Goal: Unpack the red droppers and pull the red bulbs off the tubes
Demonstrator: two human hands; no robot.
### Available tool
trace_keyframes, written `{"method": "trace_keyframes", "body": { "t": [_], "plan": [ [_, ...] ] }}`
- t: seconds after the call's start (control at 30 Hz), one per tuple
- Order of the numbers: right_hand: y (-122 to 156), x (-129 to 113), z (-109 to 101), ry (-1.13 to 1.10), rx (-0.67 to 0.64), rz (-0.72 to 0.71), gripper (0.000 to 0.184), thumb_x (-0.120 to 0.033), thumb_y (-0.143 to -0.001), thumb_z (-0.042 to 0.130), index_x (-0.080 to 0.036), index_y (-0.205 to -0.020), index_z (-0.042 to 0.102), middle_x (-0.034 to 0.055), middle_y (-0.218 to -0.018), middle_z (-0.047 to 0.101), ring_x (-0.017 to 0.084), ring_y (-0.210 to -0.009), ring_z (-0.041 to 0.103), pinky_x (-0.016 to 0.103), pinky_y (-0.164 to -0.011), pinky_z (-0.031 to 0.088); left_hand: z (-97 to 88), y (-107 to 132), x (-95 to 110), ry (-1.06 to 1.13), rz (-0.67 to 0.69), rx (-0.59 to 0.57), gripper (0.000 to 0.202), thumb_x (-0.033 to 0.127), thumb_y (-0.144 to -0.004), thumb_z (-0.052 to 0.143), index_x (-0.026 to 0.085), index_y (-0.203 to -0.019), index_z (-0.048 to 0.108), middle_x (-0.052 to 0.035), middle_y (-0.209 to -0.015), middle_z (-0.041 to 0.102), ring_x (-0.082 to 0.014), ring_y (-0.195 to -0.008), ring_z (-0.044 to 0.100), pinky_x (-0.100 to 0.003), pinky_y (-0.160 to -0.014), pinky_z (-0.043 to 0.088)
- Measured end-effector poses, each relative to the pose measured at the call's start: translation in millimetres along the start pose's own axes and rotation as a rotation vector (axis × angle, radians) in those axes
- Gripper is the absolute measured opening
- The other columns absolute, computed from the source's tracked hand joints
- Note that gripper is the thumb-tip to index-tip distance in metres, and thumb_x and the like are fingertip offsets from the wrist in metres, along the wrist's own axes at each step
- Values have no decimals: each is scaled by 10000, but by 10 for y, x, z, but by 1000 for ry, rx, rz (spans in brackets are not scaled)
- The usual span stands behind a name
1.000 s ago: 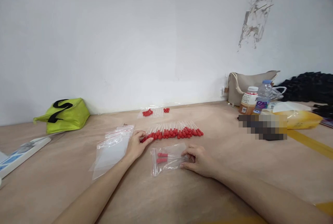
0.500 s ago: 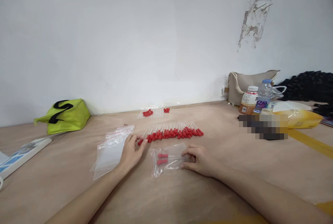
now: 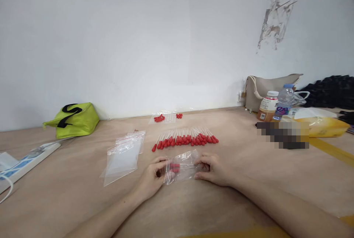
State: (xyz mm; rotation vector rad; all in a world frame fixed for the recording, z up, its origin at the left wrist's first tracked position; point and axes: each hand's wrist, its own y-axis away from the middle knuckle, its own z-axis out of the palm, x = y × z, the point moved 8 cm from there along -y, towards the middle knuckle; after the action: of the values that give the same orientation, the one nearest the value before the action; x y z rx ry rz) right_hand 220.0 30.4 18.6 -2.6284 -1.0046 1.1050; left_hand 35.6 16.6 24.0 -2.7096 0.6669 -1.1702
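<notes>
A small clear zip bag point(image 3: 184, 167) with red-bulbed droppers inside lies on the brown table point(image 3: 193, 208) in front of me. My left hand point(image 3: 152, 177) grips its left end and my right hand point(image 3: 214, 168) grips its right end. Just beyond the bag, a row of several glass droppers with red bulbs point(image 3: 186, 139) lies side by side. One dropper at the row's left end point(image 3: 155, 146) sits slightly apart. A stack of empty zip bags point(image 3: 124, 155) lies to the left of my left hand.
A filled bag of red droppers point(image 3: 163, 118) lies near the wall. A lime-green bag point(image 3: 72, 120) and a white power strip point(image 3: 29, 157) are at the left. A beige bag point(image 3: 267, 88), two bottles point(image 3: 276, 105) and a yellow packet point(image 3: 322, 126) stand at the right.
My left hand has left the dropper row and come right to the zip bag, taking hold of its left end. My right hand has stayed on the bag. The view has shifted a little.
</notes>
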Motion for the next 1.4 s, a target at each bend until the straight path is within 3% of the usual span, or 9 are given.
{"method": "trace_keyframes", "body": {
  "t": [0.1, 0.47, 0.67, 0.83, 0.97, 1.07, 1.17, 1.27, 1.4],
  "plan": [
    [3, -32, 17, -4, -42, -48, 297, -381, -677, 655, -193, -906, 641, 0, -710, 512, 112, -649, 478, 215, -582, 373, 49, 12, 81, -11, 43, -89, 320, 345, -761, 574, 246, -1063, 608, -53, -1040, 562, -202, -993, 510, -330, -864, 404],
    [25, -102, -3, -2, -55, -114, 254, -385, -717, 622, -185, -866, 673, 40, -873, 540, 124, -767, 512, 244, -696, 415, -4, 84, 229, -241, 162, -118, 96, 273, -836, 423, 188, -824, 468, -19, -791, 496, -157, -754, 466, -282, -677, 401],
    [39, -100, -8, 8, -46, -118, 262, -391, -720, 616, -194, -883, 671, 45, -888, 547, 138, -795, 520, 259, -719, 421, -121, 73, 28, 110, 42, -99, 158, 336, -832, 450, 188, -881, 476, -32, -837, 556, -135, -751, 532, -263, -685, 451],
    [47, -92, -9, 4, -43, -116, 270, -382, -721, 617, -191, -906, 661, 47, -909, 543, 135, -795, 518, 253, -707, 422, -728, 38, -268, 226, -115, 68, 238, 383, -733, 592, 193, -870, 550, -41, -842, 640, -177, -790, 604, -312, -717, 490],
    [42, -99, -13, 6, -28, -135, 283, -396, -724, 611, -189, -910, 662, 45, -908, 539, 131, -787, 510, 247, -689, 415, -1479, 162, -600, 239, -303, 466, 332, 387, -626, 677, 196, -881, 583, -35, -850, 662, -184, -778, 630, -288, -673, 514],
    [37, -80, -8, 9, -34, -119, 306, -411, -717, 615, -190, -922, 661, 50, -930, 528, 125, -769, 505, 247, -678, 417, -1759, 241, -699, 165, -357, 696, 336, 372, -617, 673, 195, -888, 582, -40, -864, 666, -190, -779, 638, -277, -640, 522],
    [38, -66, -1, -2, -41, -107, 315, -400, -712, 622, -190, -944, 657, 50, -934, 525, 120, -758, 503, 243, -669, 417, -1700, 108, -619, 37, -250, 752, 286, 369, -665, 626, 197, -891, 589, -44, -904, 664, -191, -821, 635, -292, -697, 521],
    [41, -52, 8, -8, -42, -107, 311, -395, -710, 626, -199, -949, 656, 49, -930, 530, 128, -774, 505, 253, -688, 419, -1402, -161, -460, -60, -27, 651, 237, 369, -734, 553, 192, -879, 613, -41, -936, 655, -174, -873, 618, -307, -805, 493],
    [42, -17, 23, -5, -46, -88, 327, -416, -700, 630, -208, -952, 657, 54, -951, 525, 135, -783, 507, 259, -690, 423, -1044, -366, -402, -184, 97, 576, 212, 340, -769, 515, 185, -842, 641, -45, -910, 640, -168, -856, 609, -300, -780, 499]
  ]
}}
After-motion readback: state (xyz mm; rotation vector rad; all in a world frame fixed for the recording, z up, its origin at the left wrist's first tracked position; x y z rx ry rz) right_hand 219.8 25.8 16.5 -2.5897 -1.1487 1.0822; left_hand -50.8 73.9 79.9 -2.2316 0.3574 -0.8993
